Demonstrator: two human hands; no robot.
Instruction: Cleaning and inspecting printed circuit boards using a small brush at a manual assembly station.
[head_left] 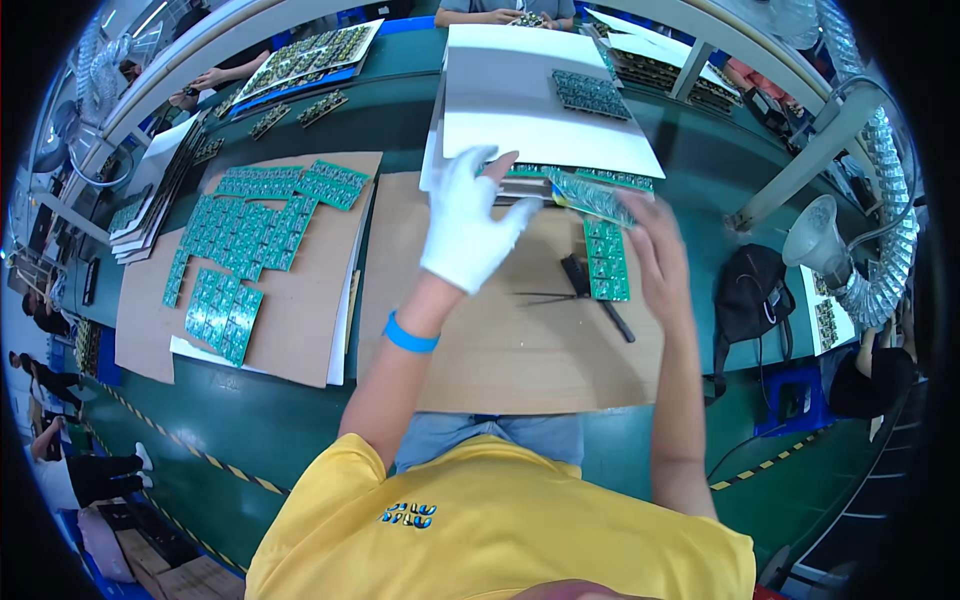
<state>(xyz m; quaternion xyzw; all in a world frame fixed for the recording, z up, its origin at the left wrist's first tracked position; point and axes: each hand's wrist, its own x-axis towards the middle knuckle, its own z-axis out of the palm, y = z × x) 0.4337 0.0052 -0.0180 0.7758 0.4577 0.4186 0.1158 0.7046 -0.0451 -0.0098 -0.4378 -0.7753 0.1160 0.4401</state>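
I'm at a long green workbench (300, 420), hazard-striped floor tape (200, 458) below, a ribbed silver duct (890, 250) at right.

head view | worn on head, looks steeply down | close over green table (400, 120) | fisheye, edges bend

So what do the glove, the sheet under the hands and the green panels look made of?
The glove on the left hand looks like soft white knit fabric, matte and slightly creased. The sheet seems plain brown cardboard, dull and flat. The green panels by the bare right hand look like rigid circuit board, slightly glossy with small parts.
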